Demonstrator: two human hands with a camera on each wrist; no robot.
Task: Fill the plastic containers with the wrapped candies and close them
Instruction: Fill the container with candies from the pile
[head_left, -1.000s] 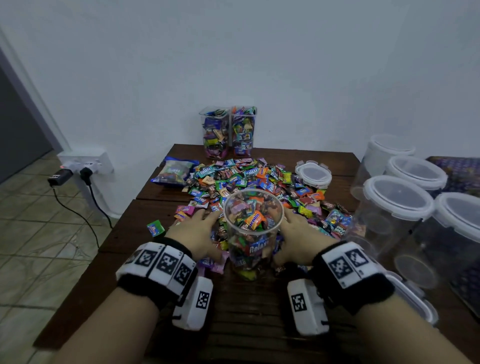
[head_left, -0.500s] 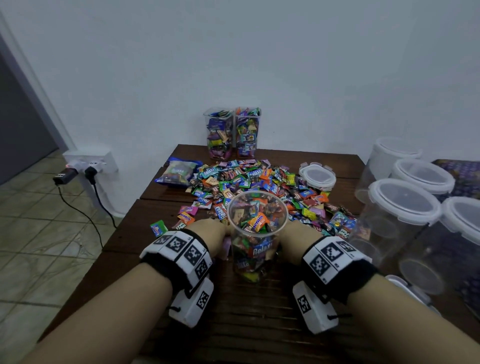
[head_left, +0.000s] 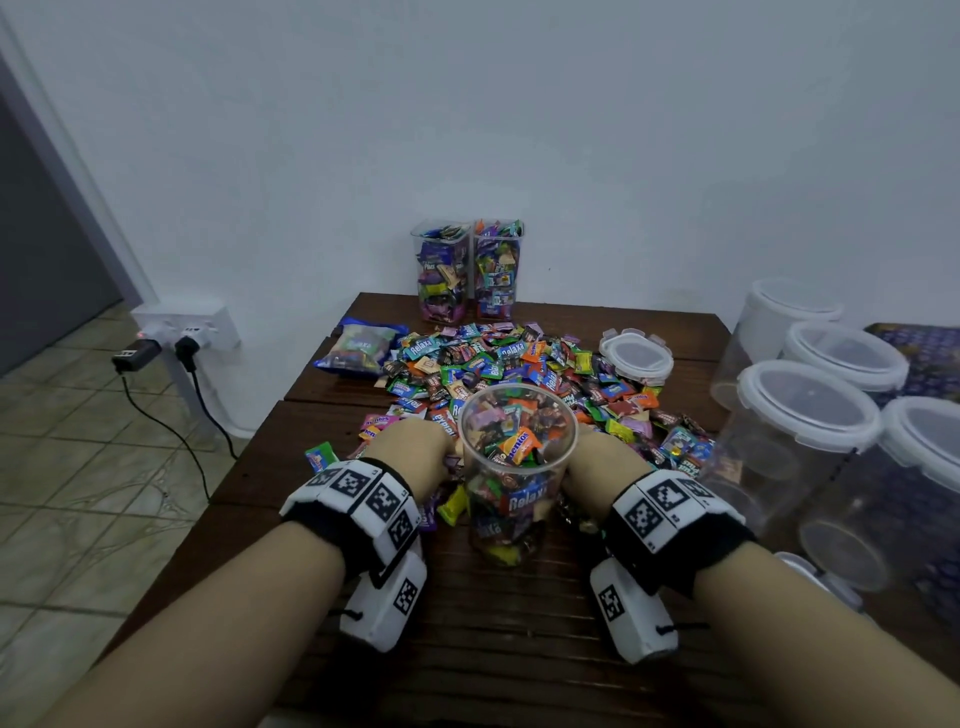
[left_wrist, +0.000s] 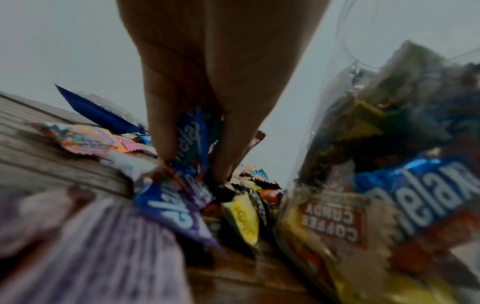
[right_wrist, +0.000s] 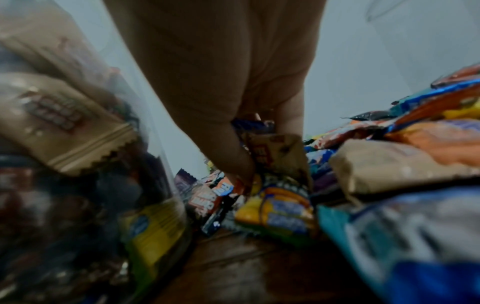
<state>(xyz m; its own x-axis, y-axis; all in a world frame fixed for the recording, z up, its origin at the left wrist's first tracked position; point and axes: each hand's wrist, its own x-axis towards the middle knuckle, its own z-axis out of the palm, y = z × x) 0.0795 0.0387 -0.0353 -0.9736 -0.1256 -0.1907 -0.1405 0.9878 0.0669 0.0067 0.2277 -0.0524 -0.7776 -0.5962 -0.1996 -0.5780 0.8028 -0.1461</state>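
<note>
With the jar (head_left: 517, 467) near full, we had left hand (head_left: 415, 451) and right hand (head_left: 597, 460) each pinching candies (left_wrist: 191, 135); best lifted clear of the rim before dropping

The left hand (left_wrist: 207, 82) reaches down into the wrapped candies (left_wrist: 182, 205) on the wooden table (left_wrist: 52, 156), just left of the clear plastic container (left_wrist: 376, 185). Its fingers (left_wrist: 161, 131) pinch a blue wrapper (left_wrist: 191, 139). The container holds candies, packed against its wall
</note>
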